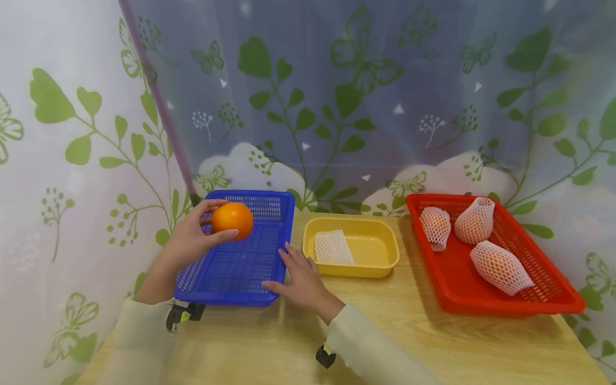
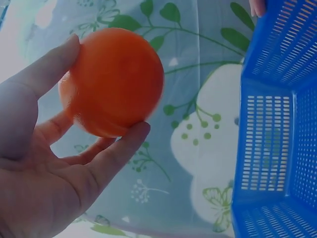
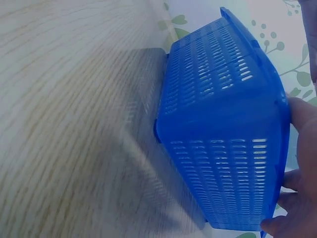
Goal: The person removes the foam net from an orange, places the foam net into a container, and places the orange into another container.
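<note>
My left hand (image 1: pixel 190 235) holds an orange (image 1: pixel 233 220) above the blue basket (image 1: pixel 236 297), thumb on one side and fingers on the other. Seen from the left wrist, the bare, round orange (image 2: pixel 115 82) sits between thumb and fingertips, apart from the blue basket (image 2: pixel 238 148). On the basket's right rim rests my right hand (image 1: pixel 305 280), its fingers spread and fairly straight. The right wrist view has that hand (image 3: pixel 302 168) touching the rim of the blue basket (image 3: pixel 223 124). Inside the basket, the visible mesh floor bears no fruit.
Right of the blue basket stands a yellow tub (image 1: pixel 353 271) with a white foam net (image 1: pixel 333 247) in it. A red basket (image 1: pixel 510 307) at the far right holds three net-wrapped fruits (image 1: pixel 500 267). All stand on a wooden table (image 1: pixel 385 321) before a patterned curtain.
</note>
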The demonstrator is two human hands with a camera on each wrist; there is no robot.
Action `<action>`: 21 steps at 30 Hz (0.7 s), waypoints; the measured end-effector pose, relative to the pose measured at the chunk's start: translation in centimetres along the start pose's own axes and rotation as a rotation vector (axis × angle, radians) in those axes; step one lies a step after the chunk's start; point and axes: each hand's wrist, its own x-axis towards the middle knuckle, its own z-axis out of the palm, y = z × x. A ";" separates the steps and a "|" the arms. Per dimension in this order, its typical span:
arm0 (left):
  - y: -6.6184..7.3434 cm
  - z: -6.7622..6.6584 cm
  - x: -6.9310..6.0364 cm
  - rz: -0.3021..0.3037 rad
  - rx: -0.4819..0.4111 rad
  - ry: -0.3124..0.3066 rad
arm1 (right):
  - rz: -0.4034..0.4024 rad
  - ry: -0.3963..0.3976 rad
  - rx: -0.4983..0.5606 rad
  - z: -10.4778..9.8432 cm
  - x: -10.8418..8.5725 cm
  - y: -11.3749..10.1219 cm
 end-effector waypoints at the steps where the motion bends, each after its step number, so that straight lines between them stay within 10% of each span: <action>1: 0.0 -0.2 0.0 -0.016 -0.005 0.003 | -0.002 -0.004 -0.002 0.1 0.0 0.0; 14: -0.9 -2.5 2.1 -0.052 -0.034 0.020 | -0.015 -0.005 0.015 0.4 0.0 0.0; 21: -1.2 -3.1 3.9 -0.043 0.177 0.069 | -0.009 -0.009 0.024 -0.1 0.0 -0.2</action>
